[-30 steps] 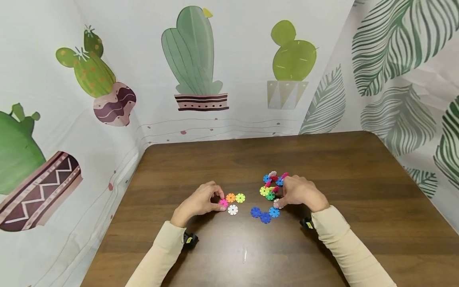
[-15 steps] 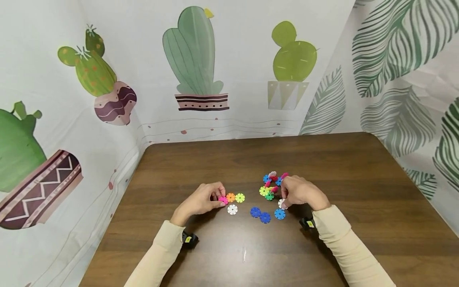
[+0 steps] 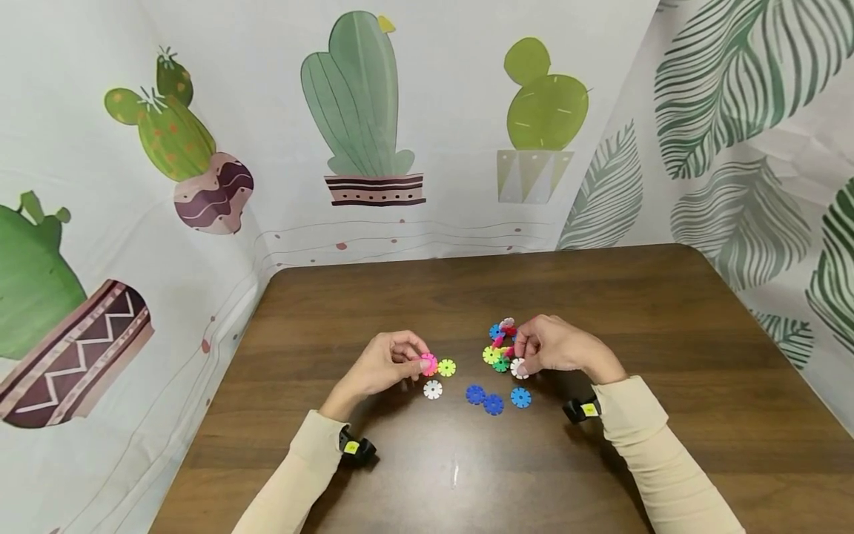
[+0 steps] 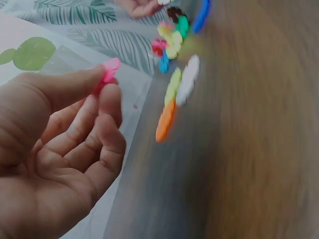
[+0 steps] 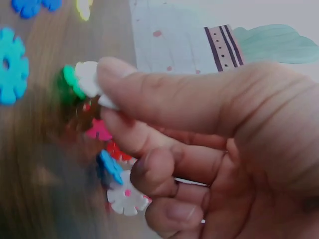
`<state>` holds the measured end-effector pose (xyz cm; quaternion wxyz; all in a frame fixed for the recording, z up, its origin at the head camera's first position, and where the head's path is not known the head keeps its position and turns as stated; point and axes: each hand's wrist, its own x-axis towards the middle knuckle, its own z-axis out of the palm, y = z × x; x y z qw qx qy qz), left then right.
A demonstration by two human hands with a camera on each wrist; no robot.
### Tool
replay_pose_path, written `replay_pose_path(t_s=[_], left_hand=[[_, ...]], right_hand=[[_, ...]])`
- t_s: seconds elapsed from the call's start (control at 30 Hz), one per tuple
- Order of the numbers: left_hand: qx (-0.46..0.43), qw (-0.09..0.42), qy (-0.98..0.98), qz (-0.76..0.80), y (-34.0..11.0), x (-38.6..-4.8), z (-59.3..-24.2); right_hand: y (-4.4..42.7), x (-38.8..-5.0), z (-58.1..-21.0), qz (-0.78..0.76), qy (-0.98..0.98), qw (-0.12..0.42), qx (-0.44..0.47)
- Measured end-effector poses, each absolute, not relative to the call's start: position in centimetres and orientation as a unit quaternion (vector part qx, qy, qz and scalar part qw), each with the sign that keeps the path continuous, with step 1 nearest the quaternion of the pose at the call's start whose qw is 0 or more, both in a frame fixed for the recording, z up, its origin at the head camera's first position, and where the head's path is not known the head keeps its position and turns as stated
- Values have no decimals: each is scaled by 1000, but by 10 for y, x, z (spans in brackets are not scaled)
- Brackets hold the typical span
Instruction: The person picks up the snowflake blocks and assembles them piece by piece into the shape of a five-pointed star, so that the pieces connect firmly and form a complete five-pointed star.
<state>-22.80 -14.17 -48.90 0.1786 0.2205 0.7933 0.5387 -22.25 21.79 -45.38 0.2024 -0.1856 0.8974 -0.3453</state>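
My left hand [image 3: 387,365] pinches a pink snowflake disc [image 3: 429,363] between thumb and finger, raised off the table. In the head view it covers most of the orange snowflake disc [image 4: 165,121], which lies touching a yellow-green disc [image 3: 446,368]. A loose white disc [image 3: 433,389] lies just nearer the person. Between the thumb and index finger of my right hand [image 3: 560,347] is another white snowflake disc [image 5: 88,78]. That hand is right beside a cluster of joined discs, with a green disc [image 3: 501,365] at its near end and a yellow one [image 3: 491,354]; fingers hide part of the cluster.
Two dark blue discs [image 3: 494,404] lie touching in front of the cluster, with a lighter blue disc [image 3: 521,397] apart to their right. The brown wooden table [image 3: 373,297] ends at a cloth backdrop [image 3: 454,185] printed with cacti and leaves.
My left hand has lifted the pink disc and carried it rightward over the orange one. My right hand has drawn its white disc away from the lighter blue disc, toward the green one.
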Motion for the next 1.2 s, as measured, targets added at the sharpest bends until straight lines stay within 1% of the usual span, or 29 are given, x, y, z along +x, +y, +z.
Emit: replay_pose_path(t_s=[0.17,0.3,0.5,0.77,0.93,1.2], left_hand=[[172,189,755,604,-133,-224,-487],[151,197,719,649,-127,-221,-488],[154,205,679,688,-118,-215,-485],[139,222,637,725,-110,-206,-481],[138,232,604,750,-106,-202,-479],[150,234,591,757,-99,-198,-474]], right_hand=[[215,-223,-453,-384,880,197,-199],[214,-222,-453,-400,873,185,-207],[210,-222,-455,-440,854,169,-223],[198,-218,-456,-506,807,127,-277],[187,-213,-455,-545,776,113,-296],[176,-208,-455,-595,733,72,-321]])
